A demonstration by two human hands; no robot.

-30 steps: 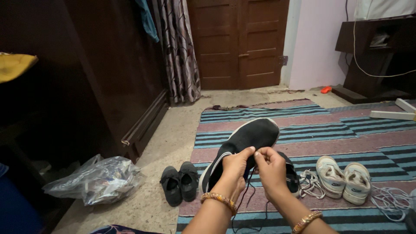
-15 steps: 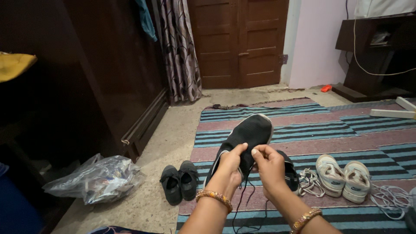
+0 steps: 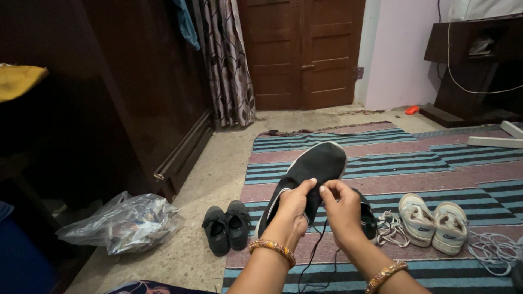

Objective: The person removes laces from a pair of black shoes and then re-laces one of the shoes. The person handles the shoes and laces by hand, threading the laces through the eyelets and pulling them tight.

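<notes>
Over the striped rug, both hands are up w/ a black sneaker held toe-away, sole edge white. Left hand is wrapped around the shoe's side near the opening, fingers closed on it. Right hand is pinched shut on the black lace, thumb + forefinger right at the eyelet area, rest of the lace dangling down btw the wrists toward the rug. Gold bangles on both wrists.

Second black sneaker is mostly hidden behind the right hand, lying on the rug. Just beside it a loose pile of white laces, then a pair of white kids' shoes side by side, toes pointing away. More white cord at the far right edge.

On the bare floor left of the rug: small pair of black shoes, close together, and a crumpled clear plastic bag near the dark wardrobe. Wooden door at the back, patterned curtain next to it.
</notes>
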